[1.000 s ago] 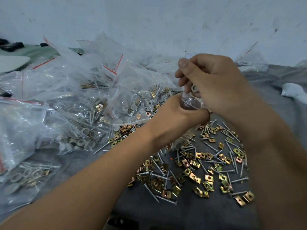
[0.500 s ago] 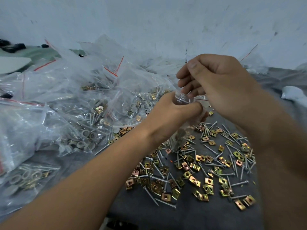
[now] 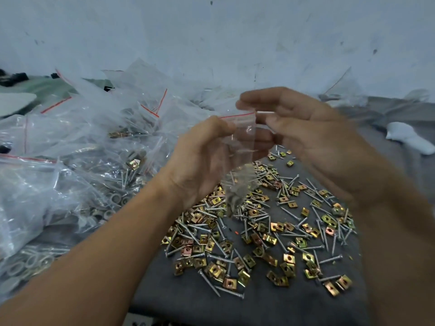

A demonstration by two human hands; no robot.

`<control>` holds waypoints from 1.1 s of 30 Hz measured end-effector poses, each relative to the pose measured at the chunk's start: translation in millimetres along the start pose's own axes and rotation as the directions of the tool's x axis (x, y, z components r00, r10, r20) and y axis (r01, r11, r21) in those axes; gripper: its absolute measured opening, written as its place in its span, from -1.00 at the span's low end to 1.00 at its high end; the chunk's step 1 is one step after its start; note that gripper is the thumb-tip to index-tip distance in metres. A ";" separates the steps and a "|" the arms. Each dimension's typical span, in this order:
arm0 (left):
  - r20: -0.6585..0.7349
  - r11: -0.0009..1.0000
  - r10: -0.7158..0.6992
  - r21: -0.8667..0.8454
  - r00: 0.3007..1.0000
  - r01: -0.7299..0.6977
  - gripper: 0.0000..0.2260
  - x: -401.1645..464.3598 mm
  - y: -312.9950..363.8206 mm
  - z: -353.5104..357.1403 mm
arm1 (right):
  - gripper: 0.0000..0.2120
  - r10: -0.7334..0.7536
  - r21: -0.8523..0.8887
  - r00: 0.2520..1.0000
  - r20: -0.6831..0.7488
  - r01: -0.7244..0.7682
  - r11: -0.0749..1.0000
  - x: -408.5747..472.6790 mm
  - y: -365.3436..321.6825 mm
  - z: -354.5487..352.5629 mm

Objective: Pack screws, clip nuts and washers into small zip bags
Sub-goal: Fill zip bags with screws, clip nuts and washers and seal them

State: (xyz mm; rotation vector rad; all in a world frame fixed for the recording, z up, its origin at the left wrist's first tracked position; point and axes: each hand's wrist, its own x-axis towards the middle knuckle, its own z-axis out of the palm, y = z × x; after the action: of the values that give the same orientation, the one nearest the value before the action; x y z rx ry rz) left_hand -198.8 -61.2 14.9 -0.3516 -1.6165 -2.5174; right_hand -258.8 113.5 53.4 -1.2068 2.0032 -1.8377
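A large heap of filled zip bags (image 3: 77,147) is piled beyond and outward of the left hand (image 3: 200,161) — much of the packing is judged done. Below both hands, many loose screws and clip nuts (image 3: 259,236) are still spread on the grey cloth (image 3: 270,304). One small zip bag (image 3: 240,147), hardware in its bottom, is pinched at its top by the left hand; the right hand (image 3: 313,140) is curled at its red-striped mouth — the grip cannot be told. No writing is readable.
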 end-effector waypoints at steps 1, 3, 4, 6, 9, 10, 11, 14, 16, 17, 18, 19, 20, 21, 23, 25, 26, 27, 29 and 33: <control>0.032 1.000 -0.028 -0.001 0.999 0.028 -0.46 -1.0 1.3 -1.8 | -0.62 0.008 0.031 0.999 0.031 -0.009 0.999 -0.1 3.5 1.2; 0.078 0.996 -0.085 -0.015 0.993 0.087 -0.42 -1.7 1.9 -4.1 | -0.64 -0.012 0.000 0.998 0.064 0.012 1.000 0.3 10.9 4.1; 0.100 0.994 -0.107 -0.025 0.989 0.110 -0.43 -1.7 1.6 -4.4 | -0.68 -0.031 -0.028 0.998 0.062 0.033 0.999 0.6 15.2 5.1; 0.163 0.988 -0.148 -0.007 0.975 0.151 -0.46 -1.5 -1.3 -4.2 | -0.75 -0.050 -0.022 0.999 0.009 0.050 0.998 -0.7 24.8 6.6; 0.193 0.980 -0.193 0.088 0.962 0.178 -0.49 2.9 -4.0 -6.9 | -0.77 -0.082 -0.063 0.984 -0.156 0.073 0.995 -0.3 34.6 4.5; 0.208 0.976 -0.203 0.123 0.957 0.180 -0.48 4.0 -3.9 -9.0 | -0.77 -0.099 -0.094 0.974 -0.203 0.081 0.992 0.4 36.6 3.6; 0.214 0.971 -0.215 0.149 0.953 0.185 -0.47 5.3 -4.9 -10.2 | -0.76 -0.114 -0.124 0.963 -0.244 0.085 0.989 0.9 38.6 2.4; 0.084 0.953 -0.200 0.249 0.976 0.174 -0.50 8.5 -9.6 -12.2 | -0.76 -0.161 -0.176 0.933 -0.323 0.108 0.979 1.3 41.3 -1.6; -0.030 0.932 -0.106 0.345 0.994 0.110 -0.65 10.6 -11.9 -12.3 | -0.75 -0.176 -0.190 0.922 -0.346 0.115 0.975 1.0 40.6 -3.1; -0.075 0.920 -0.055 0.383 0.996 0.080 -0.74 11.4 -12.7 -13.7 | -0.73 -0.178 -0.189 0.916 -0.361 0.115 0.975 0.5 40.5 -4.0; -0.117 0.913 -0.015 0.403 0.993 0.061 -0.79 12.3 -13.2 -16.1 | -0.72 -0.175 -0.180 0.907 -0.384 0.113 0.977 0.4 40.4 -5.4; -0.150 0.911 0.014 0.410 0.989 0.049 -0.80 12.5 -12.4 -18.8 | -0.70 -0.167 -0.160 0.898 -0.408 0.109 0.981 0.3 40.6 -6.9; -0.172 0.912 0.031 0.408 0.985 0.043 -0.78 12.6 -11.5 -20.5 | -0.68 -0.152 -0.134 0.890 -0.430 0.103 0.986 0.1 41.1 -8.7; -0.184 0.917 0.039 0.397 0.982 0.038 -0.77 12.3 -10.4 -21.1 | -0.66 -0.136 -0.104 0.884 -0.447 0.100 0.990 -0.3 41.7 -10.4; -0.182 0.937 0.042 0.349 0.982 0.025 -0.75 10.9 -8.1 -20.0 | -0.64 -0.108 -0.017 0.882 -0.459 0.112 0.994 -1.8 42.1 -13.9; -0.162 0.961 0.033 0.276 0.986 0.013 -0.73 9.9 -6.1 -16.6 | -0.62 -0.079 0.116 0.886 -0.457 0.148 0.982 -3.2 40.7 -18.3; -0.148 0.971 0.029 0.239 0.989 0.008 -0.71 9.6 -5.1 -15.1 | -0.61 -0.064 0.188 0.886 -0.459 0.167 0.968 -3.7 40.0 -21.4; -0.136 0.979 0.027 0.202 0.990 0.001 -0.68 9.4 -4.2 -13.6 | -0.60 -0.047 0.249 0.887 -0.459 0.180 0.952 -3.8 39.0 -24.7; -0.127 0.992 0.027 0.127 0.992 -0.011 -0.67 9.0 -2.8 -12.8 | -0.63 -0.019 0.288 0.898 -0.440 0.161 0.944 -4.5 38.6 -29.3; -0.149 0.997 0.031 0.081 0.988 -0.019 -0.73 9.5 -4.0 -15.4 | -0.63 0.072 0.175 0.953 -0.294 -0.020 0.984 -8.0 45.0 -19.4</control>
State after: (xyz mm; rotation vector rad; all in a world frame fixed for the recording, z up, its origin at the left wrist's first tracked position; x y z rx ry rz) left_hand -210.8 -73.4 7.7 -0.1675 -1.6373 -2.3893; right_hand -285.2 129.5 14.5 -0.8702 1.9443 -2.2280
